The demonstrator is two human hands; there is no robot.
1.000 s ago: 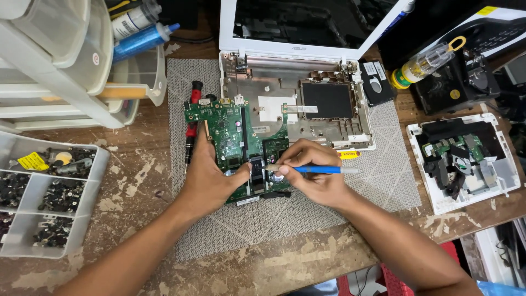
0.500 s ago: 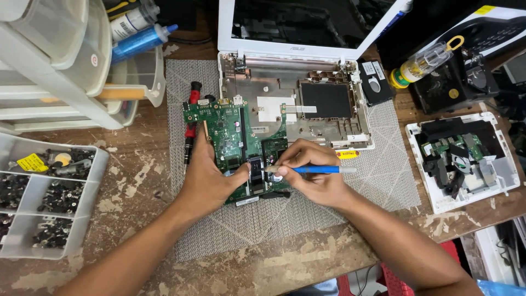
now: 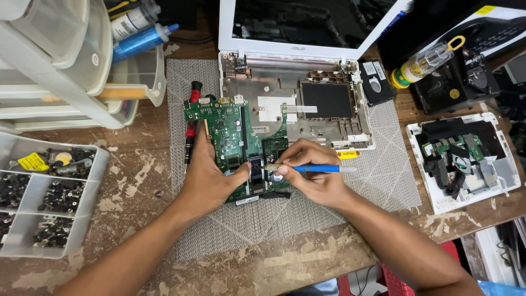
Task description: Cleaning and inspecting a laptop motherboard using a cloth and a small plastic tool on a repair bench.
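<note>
1. The green laptop circuit board [image 3: 233,137] lies on the grey woven mat [image 3: 383,186], overlapping the open white laptop shell [image 3: 329,118].
2. The left hand [image 3: 208,178] pins the board's near edge, thumb pressed by a black component.
3. The right hand [image 3: 315,175] has its grip closed around a blue-handled brush [image 3: 312,169], tip on the board.
4. This looks like cleaning or probing; a light, steady stroke seems called for.
5. A clear parts tray [image 3: 38,197] sits left on the wooden counter [image 3: 131,192].

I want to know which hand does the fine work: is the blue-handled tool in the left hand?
No, the right hand holds the blue-handled tool; the left hand steadies the green circuit board.
</note>
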